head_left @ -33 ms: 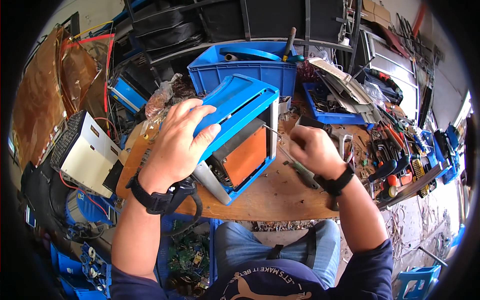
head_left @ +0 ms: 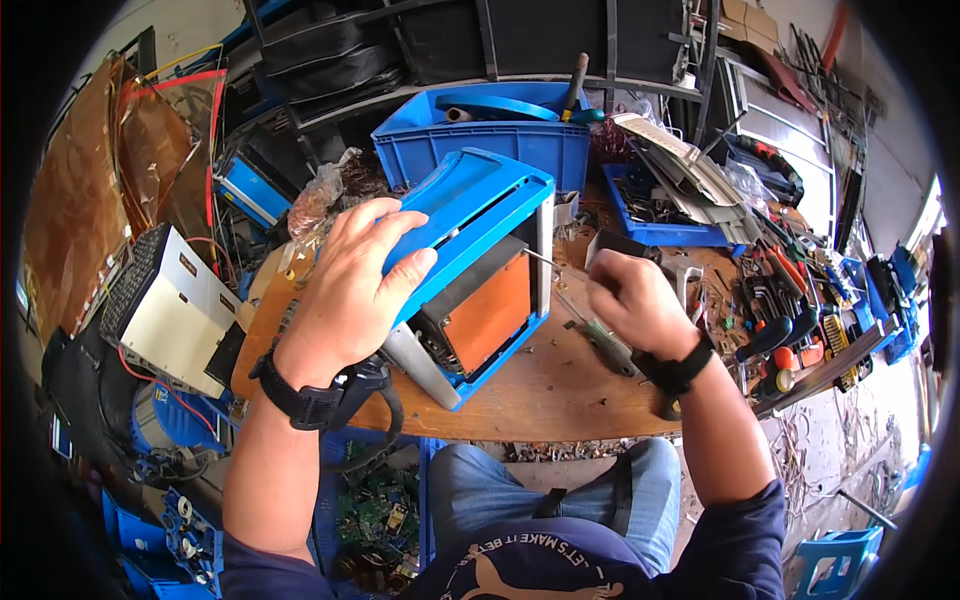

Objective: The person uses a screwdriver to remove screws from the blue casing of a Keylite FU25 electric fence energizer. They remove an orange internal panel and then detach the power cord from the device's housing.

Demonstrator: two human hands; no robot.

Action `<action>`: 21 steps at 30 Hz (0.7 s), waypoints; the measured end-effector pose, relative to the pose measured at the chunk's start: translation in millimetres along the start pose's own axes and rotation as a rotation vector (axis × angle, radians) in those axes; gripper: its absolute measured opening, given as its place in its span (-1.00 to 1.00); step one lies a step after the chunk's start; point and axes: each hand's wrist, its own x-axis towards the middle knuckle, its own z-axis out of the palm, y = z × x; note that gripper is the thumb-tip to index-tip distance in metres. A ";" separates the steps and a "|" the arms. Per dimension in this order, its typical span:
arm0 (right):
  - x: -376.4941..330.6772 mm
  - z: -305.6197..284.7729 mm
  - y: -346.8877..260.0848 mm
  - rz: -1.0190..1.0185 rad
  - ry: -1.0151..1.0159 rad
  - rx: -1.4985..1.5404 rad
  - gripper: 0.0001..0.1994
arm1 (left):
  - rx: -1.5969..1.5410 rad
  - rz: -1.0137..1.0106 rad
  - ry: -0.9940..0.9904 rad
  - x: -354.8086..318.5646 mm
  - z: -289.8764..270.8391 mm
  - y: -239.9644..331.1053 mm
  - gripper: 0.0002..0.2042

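My left hand (head_left: 345, 285) lies flat with spread fingers on the top of a blue equipment housing (head_left: 470, 180), which stands tilted on the workbench. Inside its open side sits a dark unit with an orange panel (head_left: 488, 318), framed by grey metal side rails. My right hand (head_left: 635, 300) is closed round a screwdriver whose thin metal shaft (head_left: 543, 258) reaches left to the panel's upper right corner; its handle is hidden in my fist. Just below that hand, a second screwdriver with a grey-green handle (head_left: 608, 348) rests on the bench.
The wooden workbench (head_left: 530, 415) carries many hand tools (head_left: 780, 300) at the right. Behind the housing stands a blue crate (head_left: 480, 150), with a blue tray (head_left: 680, 236) of metal scraps to its right. A cream metal box (head_left: 175, 305) is at left; circuit boards (head_left: 375, 500) fill a bin below.
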 end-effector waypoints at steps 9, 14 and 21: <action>-31.2 -8.2 39.3 0.349 0.155 -0.263 -0.75 | -0.069 -0.063 -0.062 -1.5 -3.7 1.0 -0.65; 36.5 -4.6 64.6 0.309 0.421 -0.129 -0.74 | -0.076 -0.049 -0.077 4.8 -2.4 5.8 -0.64; -18.2 -1.2 31.5 0.304 0.200 -0.328 -0.74 | -0.058 -0.036 -0.022 -0.8 -1.5 -1.1 -0.63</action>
